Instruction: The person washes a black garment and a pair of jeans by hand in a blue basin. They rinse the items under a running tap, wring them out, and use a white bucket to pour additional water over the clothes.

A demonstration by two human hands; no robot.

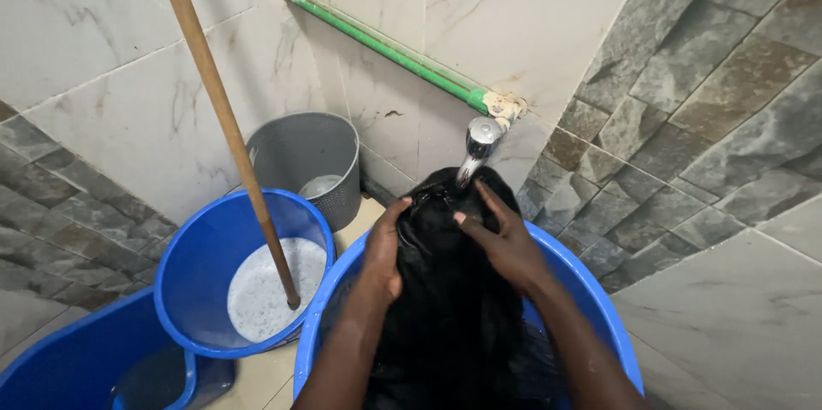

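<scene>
Head view, as I read it from my station: the left hand [383, 249] is curled around the left side of a black wet cloth [449, 290], fingers wrapped into the fabric. The right hand [505, 239] lies flat on the right upper side of the same cloth, fingers stretched toward its top and pressing it. Both hands hold the bundle up between them, its upper end directly under the chrome tap [478, 146]; I cannot tell whether water is running. The lower part of the cloth hangs down into a large blue basin [599, 307], whose rim shows on either side of the forearms.

Left of that basin, just beside it, stands a blue bucket [210, 247] holding foamy white water. A wooden stick [224, 115] leans in it, its lower end in the foam and its shaft running up past the top of the frame. A second blue tub [68, 359] sits in the lower left corner, touching the bucket. Behind the bucket, against the wall, is a grey plastic bin [308, 157]. A green pipe [385, 49] runs diagonally along the pale marble-look wall tiles down to the tap. Grey stone-pattern tiles cover the wall on the right.
</scene>
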